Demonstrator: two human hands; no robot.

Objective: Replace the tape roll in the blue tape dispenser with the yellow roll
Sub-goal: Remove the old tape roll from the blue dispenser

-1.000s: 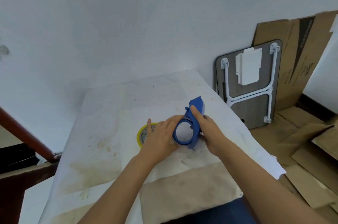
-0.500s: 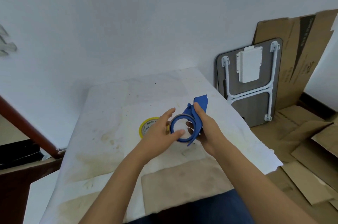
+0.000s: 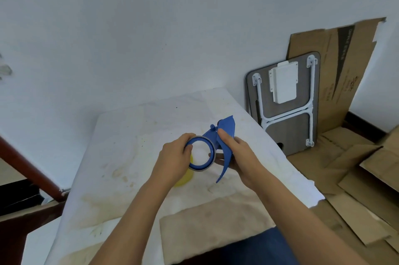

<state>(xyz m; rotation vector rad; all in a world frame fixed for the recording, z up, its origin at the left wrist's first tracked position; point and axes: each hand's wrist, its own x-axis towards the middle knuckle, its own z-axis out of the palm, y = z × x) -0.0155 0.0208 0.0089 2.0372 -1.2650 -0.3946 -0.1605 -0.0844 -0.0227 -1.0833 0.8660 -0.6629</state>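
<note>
Above the middle of the white-covered table [image 3: 121, 156] I hold the blue tape dispenser [image 3: 225, 135] with both hands. My right hand [image 3: 237, 154] grips its curved blue body, thumb on top. My left hand [image 3: 174, 161] pinches the blue ring [image 3: 210, 150] at the dispenser's round end, a thin grey band showing on its rim. The ring's centre is hollow. The yellow roll [image 3: 185, 177] lies on the cloth below my left hand, mostly hidden by it.
A brownish sheet [image 3: 211, 221] covers the table's near edge. To the right, a folded small table [image 3: 287, 109] leans on the wall, with flattened cardboard [image 3: 356, 200] on the floor. A dark red rail [image 3: 28, 167] runs along the left.
Both hands have lifted the dispenser off the table. My left hand shifted from resting over the ring to pinching its rim, and now covers most of the yellow roll.
</note>
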